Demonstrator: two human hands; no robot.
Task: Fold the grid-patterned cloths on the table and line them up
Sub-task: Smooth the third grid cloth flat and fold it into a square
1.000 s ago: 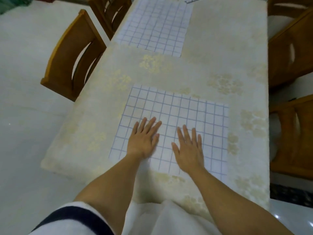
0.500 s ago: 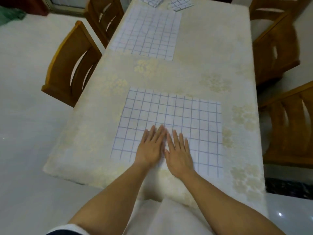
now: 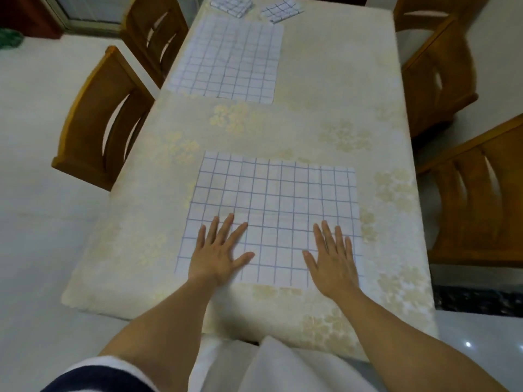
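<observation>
A white cloth with a blue grid lies spread flat near the table's front edge. My left hand rests palm down on its near left part, fingers spread. My right hand lies flat on its near right part, fingers apart. Neither hand holds anything. A second unfolded grid cloth lies flat farther back on the left. At the far end sit two small folded grid cloths, one on the left and one beside it.
The table wears a cream cover with pale gold flowers. Wooden chairs stand on both sides: two on the left and two on the right. Pale floor surrounds the table.
My hands were together at the middle of the near cloth half a second ago. They have slid apart, the left toward the left edge and the right toward the right edge.
</observation>
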